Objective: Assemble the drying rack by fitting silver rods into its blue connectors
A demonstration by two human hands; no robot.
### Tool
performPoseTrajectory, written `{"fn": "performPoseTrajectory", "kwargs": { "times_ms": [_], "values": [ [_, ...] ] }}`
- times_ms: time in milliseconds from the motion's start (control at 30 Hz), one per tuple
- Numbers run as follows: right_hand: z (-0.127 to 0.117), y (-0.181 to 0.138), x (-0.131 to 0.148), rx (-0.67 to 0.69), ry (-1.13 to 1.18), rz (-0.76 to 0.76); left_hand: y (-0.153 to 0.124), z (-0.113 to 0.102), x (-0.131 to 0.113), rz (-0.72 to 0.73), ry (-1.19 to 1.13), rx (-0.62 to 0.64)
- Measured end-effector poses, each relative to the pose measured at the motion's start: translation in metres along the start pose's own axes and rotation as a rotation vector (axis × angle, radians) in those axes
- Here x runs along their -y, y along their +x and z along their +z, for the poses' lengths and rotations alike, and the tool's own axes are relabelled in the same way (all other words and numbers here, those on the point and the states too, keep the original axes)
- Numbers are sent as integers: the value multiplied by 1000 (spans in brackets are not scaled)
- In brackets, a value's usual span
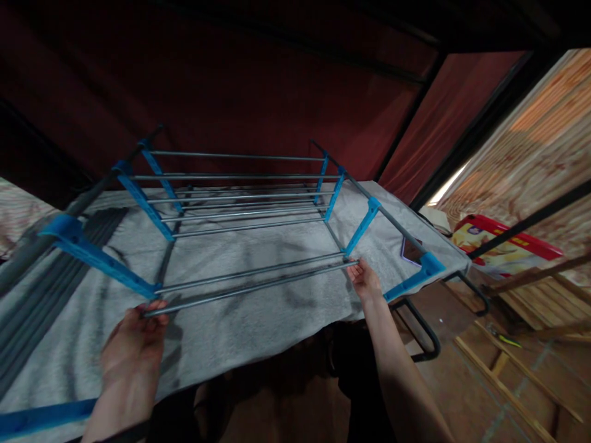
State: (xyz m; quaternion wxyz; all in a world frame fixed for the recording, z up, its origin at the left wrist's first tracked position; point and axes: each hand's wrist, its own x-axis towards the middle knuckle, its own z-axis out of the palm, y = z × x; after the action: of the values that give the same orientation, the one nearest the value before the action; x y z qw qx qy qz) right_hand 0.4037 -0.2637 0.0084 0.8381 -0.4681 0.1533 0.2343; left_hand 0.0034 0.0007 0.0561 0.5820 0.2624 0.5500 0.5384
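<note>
A grey metal rod (258, 287) runs crosswise between my two hands. My left hand (138, 332) has its fingers closed around the rod's left end. My right hand (363, 278) pinches its right end, close to a blue plastic bracket (362, 227). Behind the rod, a rack frame (240, 214) of grey tubes and blue brackets lies on a grey cloth (258, 329). Several crossbars join its two sides. Near my left hand, another blue bracket (104, 258) slopes down from the left side tube.
Several loose grey tubes (60, 264) lie side by side at the left. A phone with a purple edge (412, 251) rests on the cloth at the right. Beyond the edge stand a red-and-yellow box (503, 243) and wooden slats (540, 301). Dark red fabric (258, 92) hangs behind the rack.
</note>
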Motion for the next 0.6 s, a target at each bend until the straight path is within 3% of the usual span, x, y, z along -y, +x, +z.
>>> {"fn": "performPoseTrajectory", "kwargs": {
  "times_ms": [200,400,600],
  "values": [
    [-11,4,6,-38,-8,20,-6,1,9,-94,-25,23],
    [-20,19,3,-67,-74,20,-4,-7,16,-74,-27,9],
    [-22,27,9,-80,-139,125,-6,-7,22,-15,-28,16]
  ]
}}
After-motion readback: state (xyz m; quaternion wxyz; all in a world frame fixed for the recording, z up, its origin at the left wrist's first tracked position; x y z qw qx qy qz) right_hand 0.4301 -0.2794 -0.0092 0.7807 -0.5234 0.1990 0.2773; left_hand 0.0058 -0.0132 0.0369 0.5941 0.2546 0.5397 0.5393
